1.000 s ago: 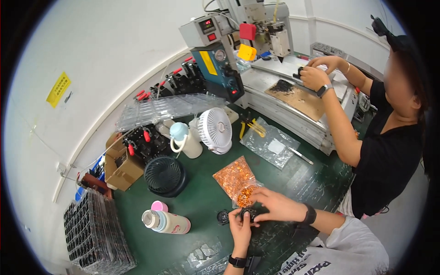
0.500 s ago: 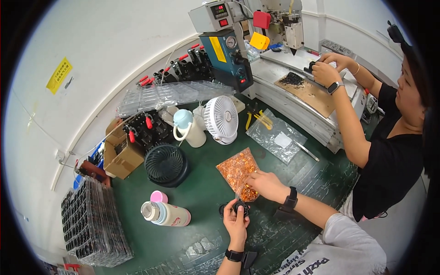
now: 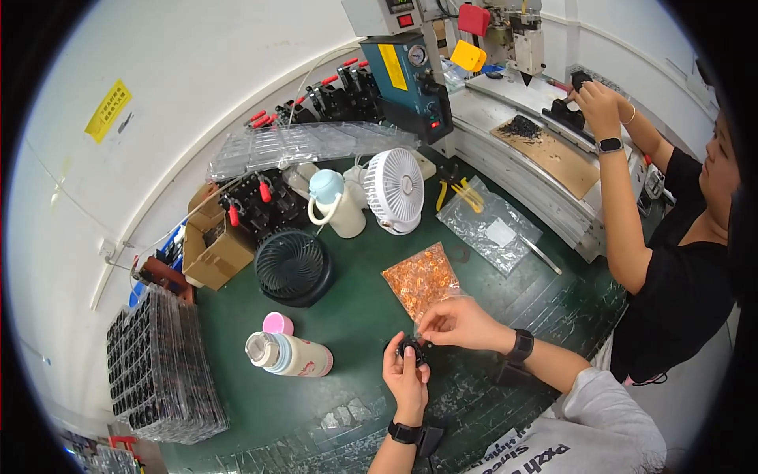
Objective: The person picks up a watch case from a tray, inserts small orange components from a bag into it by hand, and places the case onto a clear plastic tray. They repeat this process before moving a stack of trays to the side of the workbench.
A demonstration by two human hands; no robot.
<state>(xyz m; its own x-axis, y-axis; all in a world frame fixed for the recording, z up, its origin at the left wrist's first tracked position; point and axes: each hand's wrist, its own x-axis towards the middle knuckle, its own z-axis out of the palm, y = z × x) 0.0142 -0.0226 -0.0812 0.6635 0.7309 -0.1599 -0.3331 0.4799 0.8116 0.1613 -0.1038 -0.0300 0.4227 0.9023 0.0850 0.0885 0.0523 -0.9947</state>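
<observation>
A small black round part (image 3: 412, 348) sits in my left hand (image 3: 407, 383), its thumb and fingers closed round it. Just to the right, my right hand (image 3: 462, 324) has its thumb and forefinger pinched together close to the part. Whatever lies between those fingertips is too small to make out. Behind my hands lies a clear plastic bag (image 3: 422, 275) full of small copper-orange pieces, its near end partly covered by my right hand. Both wrists wear black bands.
Left of my hands stand a cream bottle (image 3: 304, 357), a pink cup (image 3: 278, 324) and a black fan (image 3: 292, 267). Farther back are a white fan (image 3: 396, 189), a kettle-shaped jug (image 3: 338, 207) and yellow-handled pliers (image 3: 462, 193). A co-worker handles black parts at a machine (image 3: 513, 170).
My right hand has drawn back from the copper-orange pieces to the black part in my left hand. The view has shifted slightly, and the co-worker's hands have lifted a black piece.
</observation>
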